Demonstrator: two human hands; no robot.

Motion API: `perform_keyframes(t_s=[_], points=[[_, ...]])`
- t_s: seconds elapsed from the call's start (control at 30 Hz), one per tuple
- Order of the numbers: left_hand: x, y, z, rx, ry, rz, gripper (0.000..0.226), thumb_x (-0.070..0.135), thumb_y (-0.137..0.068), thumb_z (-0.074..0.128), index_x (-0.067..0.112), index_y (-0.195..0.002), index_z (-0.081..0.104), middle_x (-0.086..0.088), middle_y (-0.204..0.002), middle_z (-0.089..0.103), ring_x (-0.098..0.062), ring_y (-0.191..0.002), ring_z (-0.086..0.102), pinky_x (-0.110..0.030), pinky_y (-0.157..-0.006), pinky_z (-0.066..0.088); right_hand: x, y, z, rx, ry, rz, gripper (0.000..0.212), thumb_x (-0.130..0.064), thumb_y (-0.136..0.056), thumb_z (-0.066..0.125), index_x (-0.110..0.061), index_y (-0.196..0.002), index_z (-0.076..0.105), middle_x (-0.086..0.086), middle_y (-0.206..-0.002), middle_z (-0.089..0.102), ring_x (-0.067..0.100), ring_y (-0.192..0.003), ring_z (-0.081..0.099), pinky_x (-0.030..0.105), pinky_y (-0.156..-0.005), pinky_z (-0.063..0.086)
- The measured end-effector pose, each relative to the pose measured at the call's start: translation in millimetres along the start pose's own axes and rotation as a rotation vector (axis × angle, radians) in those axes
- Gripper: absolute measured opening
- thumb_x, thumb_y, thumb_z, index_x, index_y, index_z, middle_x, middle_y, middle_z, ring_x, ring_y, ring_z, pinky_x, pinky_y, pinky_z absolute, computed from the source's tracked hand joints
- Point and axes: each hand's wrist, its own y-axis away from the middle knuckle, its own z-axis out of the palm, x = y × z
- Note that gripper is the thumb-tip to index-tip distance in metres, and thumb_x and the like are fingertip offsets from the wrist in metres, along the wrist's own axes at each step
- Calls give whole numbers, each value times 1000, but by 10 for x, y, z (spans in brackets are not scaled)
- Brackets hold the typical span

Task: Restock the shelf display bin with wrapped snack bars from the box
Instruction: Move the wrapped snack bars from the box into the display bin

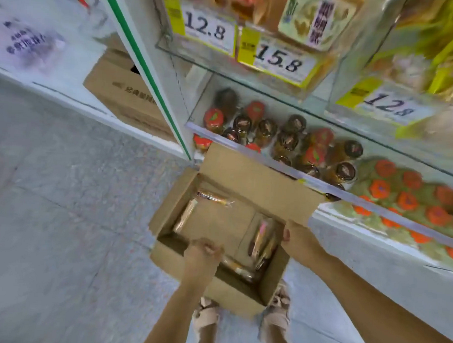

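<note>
Snack bars (262,238) sit just beside the right hand (295,235), which grips the box (246,172) at its right wall; left hand (202,252) curls inside the near edge, holding what I cannot tell. Bars look light, slippery-wrapped, crushable: pinch mid-length

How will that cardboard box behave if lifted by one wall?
Probably light: the box holds only a few snack bars. Likely to flex, since its flaps stand open and the right hand grips just one wall. The loose bars may slide toward the low side.
</note>
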Motion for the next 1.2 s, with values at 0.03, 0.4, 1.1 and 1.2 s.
perform_keyframes(t_s=[0.03, 0.4, 1.1, 1.2], points=[[-153, -110, 156, -14, 5, -17, 32, 14, -77, 73, 22, -57, 50, 2, -60, 55, -36, -82, 63, -31, -69, 42, 117, -133, 126, 5, 4, 1, 13, -10, -86, 54, -16, -81, 44, 0, -79, 48, 21, -79, 48, 27, -65, 33], [-1556, -1031, 1749, -193, -285, -190, 54, 7, -80, 53, 15, -133, 47, -11, -119, 57, -27, -110, 53, -33, -96, 43, 1180, -1498, 1563, -223, 284, -210, 36, -24, -89, 53, -12, -122, 55, 7, -129, 54, 25, -130, 40, 27, -103, 32], [-2448, -2317, 2737, -481, -1253, 68, 45, 16, -90, 52, 18, -134, 46, -8, -141, 41, -30, -136, 26, -39, -112, 24, 1703, -2598, 2822, -337, 887, -342, 43, -25, -91, 55, -12, -132, 50, 8, -144, 32, 31, -134, 26, 43, -119, 6], [-2324, -2339, 2683, -547, -1293, -27, 42, 18, -87, 59, 14, -128, 50, -7, -127, 53, -25, -120, 47, -33, -95, 39, 1666, -2625, 2800, -382, 892, -308, 51, -22, -89, 57, -15, -137, 41, 10, -144, 36, 31, -137, 26, 44, -119, 4]])
